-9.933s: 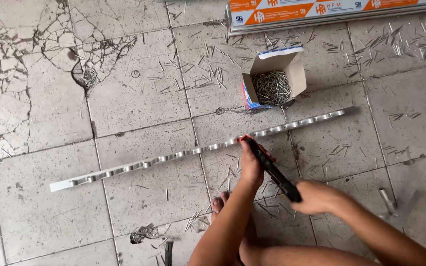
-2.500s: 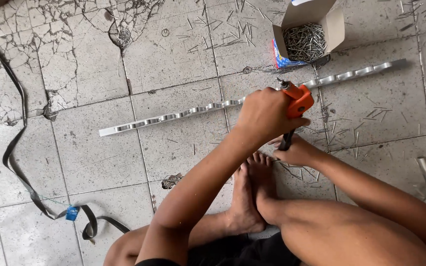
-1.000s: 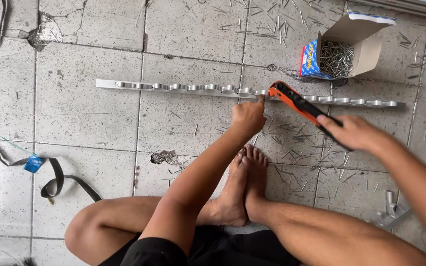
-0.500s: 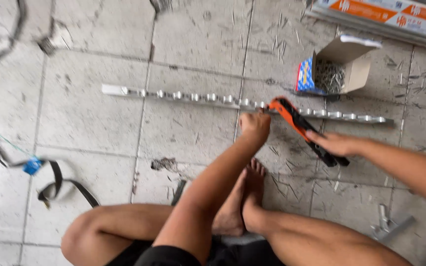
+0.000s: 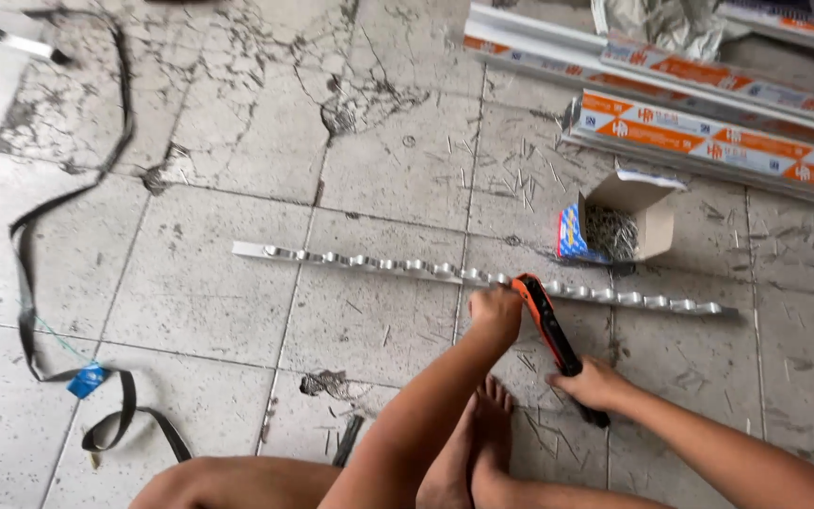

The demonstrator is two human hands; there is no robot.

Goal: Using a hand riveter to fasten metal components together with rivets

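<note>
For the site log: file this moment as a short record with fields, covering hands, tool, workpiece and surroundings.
Left hand: left hand grips the orange head of the riveter, over the metal strip.
Right hand: right hand holds the black handles.
Tool: hand riveter, orange and black, head resting on the strip.
Workpiece: long metal strip with a row of raised bumps, lying flat on the tiled floor.
Supplies: open cardboard box of small metal pins, just beyond the strip.
Nearby: black strap; boxed metal profiles.
Posture: seated, bare feet together.
</note>
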